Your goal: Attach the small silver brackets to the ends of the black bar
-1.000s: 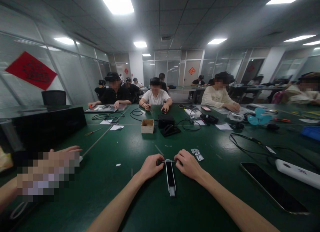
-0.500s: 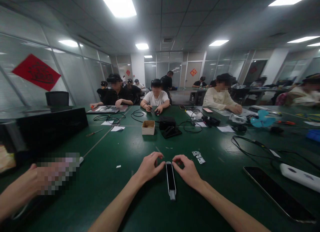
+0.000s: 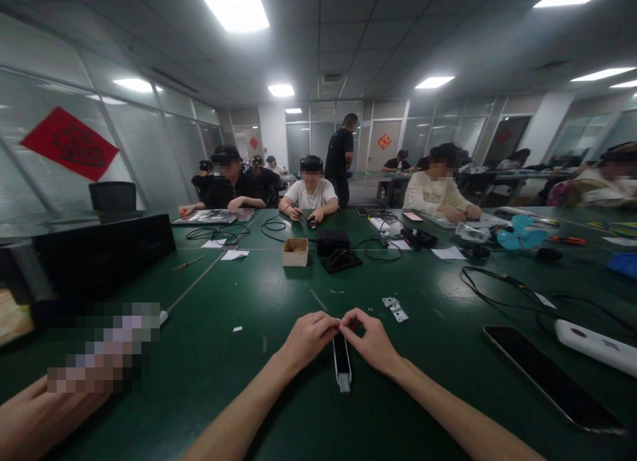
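Observation:
A narrow device (image 3: 342,363) with a white rim, a dark long face and a grey near end lies on the green table in front of me. Over its far end, my left hand (image 3: 309,340) and my right hand (image 3: 369,341) come together, fingertips almost touching. Both hands are closed in a pinch. Whatever sits between the fingertips is too small or hidden to make out. Just right of my right hand lie silvery metal plates with holes (image 3: 395,309), and tiny rings lie beside them.
A phone (image 3: 552,378) and a white power strip (image 3: 597,345) with black cables lie right. Farther off stand a small open box (image 3: 295,253) and a blue fan (image 3: 522,233). Another person's hand (image 3: 94,361) rests at left. Several people sit across the table.
My left hand has moved right and closed, its fingertips now meeting my right hand's over the device's far end. A person in the background has straightened up.

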The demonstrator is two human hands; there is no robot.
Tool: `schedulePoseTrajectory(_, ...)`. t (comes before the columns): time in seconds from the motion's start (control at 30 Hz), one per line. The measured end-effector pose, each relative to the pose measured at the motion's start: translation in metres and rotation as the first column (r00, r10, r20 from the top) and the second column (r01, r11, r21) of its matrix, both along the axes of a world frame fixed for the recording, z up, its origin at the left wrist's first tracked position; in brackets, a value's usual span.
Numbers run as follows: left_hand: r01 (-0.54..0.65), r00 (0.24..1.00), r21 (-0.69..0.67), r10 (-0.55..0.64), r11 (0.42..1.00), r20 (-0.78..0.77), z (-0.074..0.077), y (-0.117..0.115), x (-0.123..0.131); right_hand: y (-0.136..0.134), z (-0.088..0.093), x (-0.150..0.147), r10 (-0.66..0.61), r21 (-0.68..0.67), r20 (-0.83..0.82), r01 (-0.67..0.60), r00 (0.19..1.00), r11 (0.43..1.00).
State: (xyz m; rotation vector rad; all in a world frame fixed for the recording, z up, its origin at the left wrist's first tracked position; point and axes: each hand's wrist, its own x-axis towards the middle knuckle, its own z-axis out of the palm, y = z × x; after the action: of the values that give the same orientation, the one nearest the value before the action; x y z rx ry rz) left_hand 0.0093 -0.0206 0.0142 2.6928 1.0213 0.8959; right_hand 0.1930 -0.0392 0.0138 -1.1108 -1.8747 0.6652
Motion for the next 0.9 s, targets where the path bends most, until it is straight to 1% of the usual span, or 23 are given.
schedulePoseTrajectory(0.1,0.014,0.999,0.009,-0.015,1.000,0.029,-0.001,0.002,-0.001,-0.002,0.004,0.000,0.019,0.009,0.009,-0.019,1.000,1.000)
schedulePoseTrajectory(0.17,0.000,0.999,0.017,0.000,1.000,0.050,-0.003,0.006,-0.004,-0.001,0.005,0.002,0.015,0.049,0.021,-0.016,1.000,0.999)
schedulePoseTrajectory(0.27,-0.067,0.995,0.002,0.067,0.998,0.068,-0.005,0.015,-0.015,0.006,0.003,0.010,-0.030,0.149,0.087,0.017,0.996,0.989)
schedulePoseTrajectory(0.33,-0.121,0.991,-0.054,0.124,0.991,0.049,-0.005,0.022,-0.024,0.013,0.001,0.020,-0.072,0.200,0.151,0.041,0.986,0.979)
schedulePoseTrajectory(0.37,-0.136,0.990,-0.096,0.138,0.986,0.016,-0.005,0.024,-0.028,0.017,0.000,0.025,-0.087,0.211,0.188,0.046,0.978,0.976)
schedulePoseTrajectory(0.43,-0.158,0.987,-0.170,0.151,0.973,-0.052,-0.004,0.028,-0.033,0.023,-0.003,0.035,-0.099,0.203,0.270,0.044,0.958,0.978)
schedulePoseTrajectory(0.5,-0.147,0.987,-0.238,0.128,0.960,-0.093,-0.004,0.030,-0.035,0.026,-0.005,0.042,-0.085,0.177,0.349,0.023,0.933,0.984)
schedulePoseTrajectory(0.57,-0.122,0.990,-0.282,0.097,0.952,-0.101,-0.004,0.029,-0.033,0.027,-0.006,0.044,-0.062,0.162,0.411,-0.006,0.910,0.987)
schedulePoseTrajectory(0.7,-0.102,0.993,-0.313,0.079,0.944,-0.085,-0.006,0.027,-0.028,0.026,-0.006,0.041,-0.036,0.151,0.487,-0.043,0.873,0.988)
schedulePoseTrajectory(0.9,-0.089,0.996,-0.335,0.073,0.938,-0.060,-0.008,0.027,-0.026,0.024,-0.006,0.035,-0.016,0.127,0.508,-0.056,0.861,0.990)
